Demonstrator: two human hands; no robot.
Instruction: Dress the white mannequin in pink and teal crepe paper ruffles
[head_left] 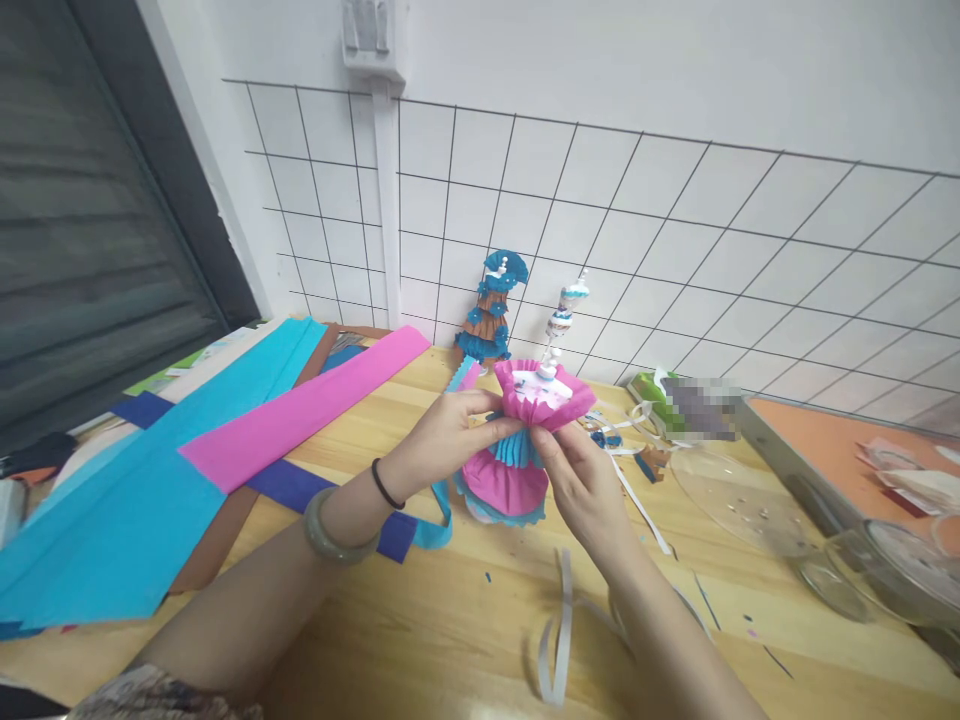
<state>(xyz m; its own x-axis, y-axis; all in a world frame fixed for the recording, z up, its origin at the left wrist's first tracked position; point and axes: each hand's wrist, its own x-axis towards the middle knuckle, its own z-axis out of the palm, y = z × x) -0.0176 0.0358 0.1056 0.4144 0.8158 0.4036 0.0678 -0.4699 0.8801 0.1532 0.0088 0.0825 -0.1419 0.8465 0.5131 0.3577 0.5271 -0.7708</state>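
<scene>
A tiered crepe-paper figure [507,484] in pink and light blue stands on the wooden table, with a white top piece [550,368] poking out above its upper pink ruffle [567,410]. My left hand [459,432] pinches that ruffle from the left, thumb at its lower edge. From the right, my right hand [577,470] presses thumb and fingers on the same ruffle. Behind it are a finished-looking blue and brown ruffled figure [489,318] and a slim white decorated stand [561,322].
Blue crepe sheets [142,510] and a pink strip [307,405] cover the left of the table. White tape strips [558,640] lie in front and at right. A glass jar [885,570] stands far right, near a clear round sheet [739,495]. A wire grid [517,190] lines the wall.
</scene>
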